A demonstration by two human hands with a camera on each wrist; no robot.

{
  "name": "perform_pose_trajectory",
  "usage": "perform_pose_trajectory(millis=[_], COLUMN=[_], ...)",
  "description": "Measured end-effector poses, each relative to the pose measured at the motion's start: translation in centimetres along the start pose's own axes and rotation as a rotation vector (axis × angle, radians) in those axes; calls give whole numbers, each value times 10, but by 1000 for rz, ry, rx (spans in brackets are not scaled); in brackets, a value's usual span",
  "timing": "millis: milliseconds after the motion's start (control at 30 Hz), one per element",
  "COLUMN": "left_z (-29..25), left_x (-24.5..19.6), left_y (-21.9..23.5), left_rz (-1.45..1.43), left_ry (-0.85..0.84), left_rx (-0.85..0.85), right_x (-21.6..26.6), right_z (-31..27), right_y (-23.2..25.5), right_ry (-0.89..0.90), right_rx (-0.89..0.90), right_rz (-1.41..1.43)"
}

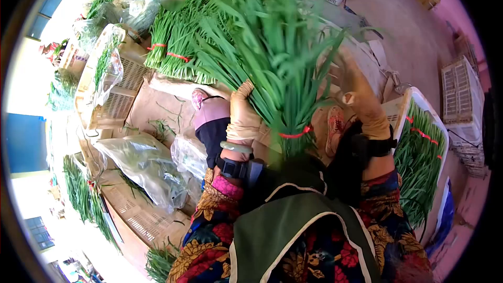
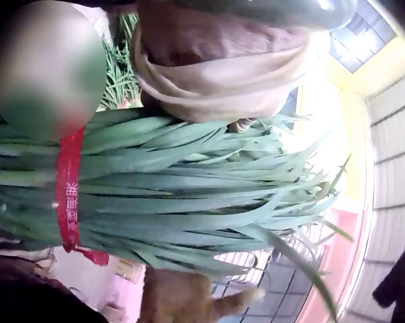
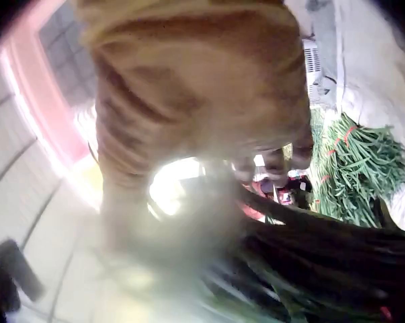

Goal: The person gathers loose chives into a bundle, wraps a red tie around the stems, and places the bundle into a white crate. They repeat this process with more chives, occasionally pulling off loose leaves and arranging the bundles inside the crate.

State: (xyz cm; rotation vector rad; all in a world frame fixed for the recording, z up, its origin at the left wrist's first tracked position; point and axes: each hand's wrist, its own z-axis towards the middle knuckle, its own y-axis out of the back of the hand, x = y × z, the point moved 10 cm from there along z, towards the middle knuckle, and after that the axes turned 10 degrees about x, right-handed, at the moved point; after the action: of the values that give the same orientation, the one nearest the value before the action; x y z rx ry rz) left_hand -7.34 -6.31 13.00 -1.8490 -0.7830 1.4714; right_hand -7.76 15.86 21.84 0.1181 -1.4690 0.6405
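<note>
A big green bundle (image 1: 283, 81) is in front of the person's lap. It has long, flat leaves and a red band (image 1: 296, 133) tied around it, close to the lap. The leaves spread out wide past the band. In the left wrist view, the red band has white marks printed on it.

The left hand (image 1: 245, 115) has a pale glove on. It is on the left side of the bundle, and its fingers are bent around the leaves, grasping them. A pale green bracelet (image 1: 236, 147) is on that wrist. The right hand (image 1: 365, 97) has a tan glove on. It is just beside the bundle, on the right side. Its fingers look released and loose, but they are blurry, so I cannot tell how each finger bends.

The person wears a dark green apron (image 1: 293, 230) with a pale edge and bright flowery sleeves. 2 pink shoes show, 1 on each side of the bundle.

Past the left hand, more green bundles (image 1: 181, 47) with red bands lie close together. On the left are a tan crate (image 1: 123, 97) and a clear plastic bag (image 1: 141, 165). On the right, a white-rimmed crate (image 1: 441, 131) holds more greens (image 1: 416, 160) with red bands. White crates (image 1: 461, 91) are stacked farther right.
</note>
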Motion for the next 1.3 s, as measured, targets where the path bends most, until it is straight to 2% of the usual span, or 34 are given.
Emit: perform_pose_trajectory(millis=[33, 67, 133, 167, 233, 267, 367, 467, 500, 533, 600, 633, 700, 733, 767, 800, 833, 867, 933, 967, 1033, 1100, 1133, 1167, 1233, 1267, 1300], left_z=[-1, 5, 13, 14, 16, 18, 17, 21, 21, 19, 5, -1, -5, -4, -11, -9, -5, -6, -2, -3, -8, -11, -9, -12, -12, -10, -9], left_x=[-1, 6, 16, 20, 28, 30, 12, -20, -11, 0, 17, 28, 37, 21, 14, 15, 17, 13, 21, 27, 37, 45, 51, 41, 37, 40, 39], left_y=[-5, 5, 15, 12, 5, 0, -8, -10, -7, 19, 39, 27, 6, -16, -30, -33, -36, -41, -26, -17, -11, -11, -2, -19, -22, -21, -21], left_rz=[-36, -158, -322, -362, -429, -453, -173, -79, -195, -188, -119, -203, -147, 49, 152, 245, 337, 226, 158, 123, 166, 179, 175, 61, 44, -5, 14], left_ry=[18, 59, 95, 88, 81, 81, 23, -119, -26, -2, 82, 131, 111, -54, -136, -110, -82, -102, -119, -120, -117, -91, -94, -93, -24, -25, -29], left_rx=[14, 55, 152, 208, 329, 396, 151, 115, 219, 140, -30, 57, 190, 221, 258, 264, 269, 192, 139, 107, 79, 53, 77, 15, -41, -28, -22], right_x=[9, 0, -25, -40, -58, -57, -52, -60, -63, -68, -75, -71, -63, -53, -45, -39, -43, -47, -42, -34, -38, -62, -82, -83, -76, -57, -68], right_z=[3, -4, -5, -4, -8, -7, 2, 7, 7, 8, 7, 9, 13, 16, 19, 19, 18, 16, 18, 22, 20, 10, 5, 5, 7, 9, 6], right_y=[-5, 5, 4, -2, -5, -17, -63, -55, -49, -44, -36, -35, -36, -38, -44, -52, -54, -60, -60, -57, -44, -14, 4, 14, 27, 18, 26], right_ry=[-39, -32, -139, -253, -366, -361, -320, -282, -266, -294, -352, -333, -296, -206, -117, -30, -46, -59, -9, 44, -4, -194, -93, -24, 113, 158, 129], right_rx=[-80, -29, 139, 257, 336, 295, 178, 113, 91, 66, 12, -13, -65, -50, -30, -5, -56, -110, -111, -54, -84, -257, -308, -317, -329, -263, -309], right_rz=[32, -30, -241, -391, -441, -341, -43, -1, -30, -61, -122, -181, -302, -391, -477, -559, -559, -561, -585, -602, -602, -566, -311, -308, -302, -528, -398])
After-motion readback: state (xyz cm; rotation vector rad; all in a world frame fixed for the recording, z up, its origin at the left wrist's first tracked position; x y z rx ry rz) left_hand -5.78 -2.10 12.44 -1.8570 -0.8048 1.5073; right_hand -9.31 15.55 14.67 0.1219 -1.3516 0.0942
